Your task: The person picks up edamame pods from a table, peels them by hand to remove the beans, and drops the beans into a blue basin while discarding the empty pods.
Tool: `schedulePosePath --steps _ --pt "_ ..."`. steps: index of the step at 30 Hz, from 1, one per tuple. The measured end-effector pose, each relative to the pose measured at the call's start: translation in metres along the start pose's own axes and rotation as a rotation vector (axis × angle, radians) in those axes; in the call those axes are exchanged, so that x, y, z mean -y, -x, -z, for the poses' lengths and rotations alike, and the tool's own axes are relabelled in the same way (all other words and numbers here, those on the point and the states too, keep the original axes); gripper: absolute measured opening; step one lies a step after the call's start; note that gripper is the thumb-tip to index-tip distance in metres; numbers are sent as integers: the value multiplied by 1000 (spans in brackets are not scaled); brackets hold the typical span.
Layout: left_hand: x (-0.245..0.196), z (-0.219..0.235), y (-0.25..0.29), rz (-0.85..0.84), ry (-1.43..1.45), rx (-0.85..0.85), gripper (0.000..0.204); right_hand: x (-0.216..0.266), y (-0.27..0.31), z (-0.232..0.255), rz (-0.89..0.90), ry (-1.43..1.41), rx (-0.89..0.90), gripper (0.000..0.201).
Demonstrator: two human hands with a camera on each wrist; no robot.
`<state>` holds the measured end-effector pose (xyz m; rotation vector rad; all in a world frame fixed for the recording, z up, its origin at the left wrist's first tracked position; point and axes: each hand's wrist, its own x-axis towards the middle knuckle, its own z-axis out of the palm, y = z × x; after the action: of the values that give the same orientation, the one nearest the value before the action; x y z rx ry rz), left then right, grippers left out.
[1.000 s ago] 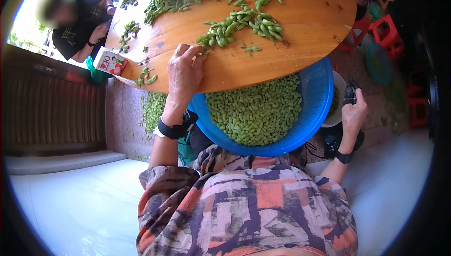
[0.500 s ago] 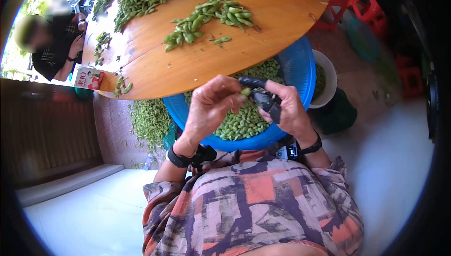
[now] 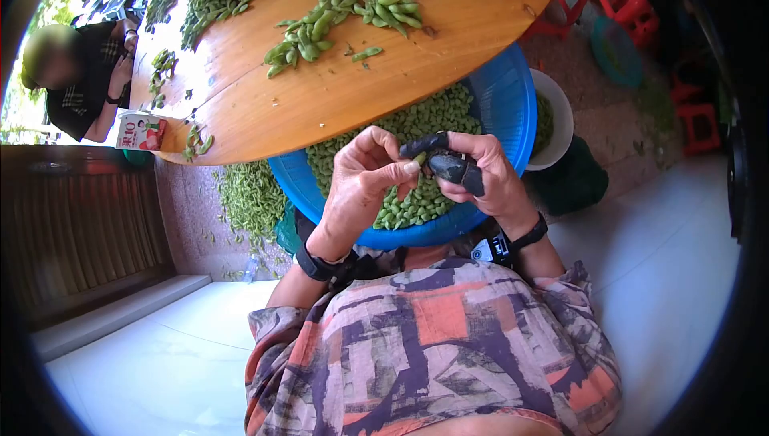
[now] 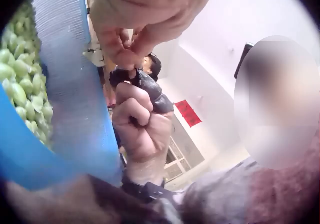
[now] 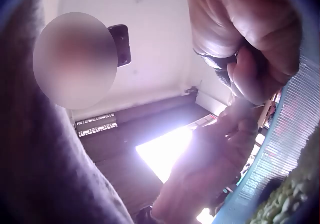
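Note:
In the head view my left hand (image 3: 356, 184) pinches a small green edamame pod (image 3: 420, 159) between thumb and forefinger. My right hand (image 3: 498, 180), with black coverings on its thumb and forefinger, grips the pod's other side. The two hands meet fingertip to fingertip over a blue basin (image 3: 525, 104) of shelled green beans (image 3: 404, 213). In the left wrist view the left hand (image 4: 150, 11) comes down from above onto the right hand's covered fingertips, and the fingers largely hide the pod. The right wrist view shows the right hand (image 5: 245, 28) with its fingers curled.
A wooden table (image 3: 448, 60) overhangs the basin's far side, with piles of unshelled pods (image 3: 308, 32) on it. A white bucket (image 3: 561, 120) stands right of the basin. Empty-looking hulls (image 3: 252, 200) lie heaped on the floor at left. Another person (image 3: 76, 76) sits at the table's left.
My left hand has come back from the pods on the table to above the basin. The right hand has moved in from the bucket side, and both now hold an edamame pod.

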<state>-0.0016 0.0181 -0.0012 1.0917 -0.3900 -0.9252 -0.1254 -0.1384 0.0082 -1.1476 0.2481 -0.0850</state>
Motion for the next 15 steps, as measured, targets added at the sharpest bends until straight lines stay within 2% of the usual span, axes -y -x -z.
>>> schedulePosePath --steps 1,2,3,5,7,8,9,10,11,13,14,15 --pt "4 2 -1 117 201 39 25 -1 0 1 -19 -146 39 20" --pt "6 2 -1 234 402 77 29 -1 1 2 -20 -147 36 20" --pt "6 2 -1 235 403 77 29 0 2 2 -37 -153 64 19" --pt "5 3 -1 285 512 201 32 1 0 1 -54 -161 92 18" --pt "5 4 0 282 490 207 34 3 -6 2 568 741 47 26" --pt "5 5 -1 290 322 113 36 4 -4 1 568 740 47 26" --pt "4 7 -1 296 154 19 37 6 -1 -1 553 850 -29 30" --pt "5 11 1 244 -4 43 27 8 2 -3 535 960 -107 35" --pt "6 13 2 245 -3 42 27 8 3 -4 514 1069 -184 39" --pt "5 14 5 -45 -619 -15 12 15 4 2 566 1074 -362 32" --pt "-1 13 5 -187 -879 -20 11 14 2 10 566 1041 -403 29" --pt "-2 15 4 -187 -879 -21 11 10 1 18 567 1010 -445 25"
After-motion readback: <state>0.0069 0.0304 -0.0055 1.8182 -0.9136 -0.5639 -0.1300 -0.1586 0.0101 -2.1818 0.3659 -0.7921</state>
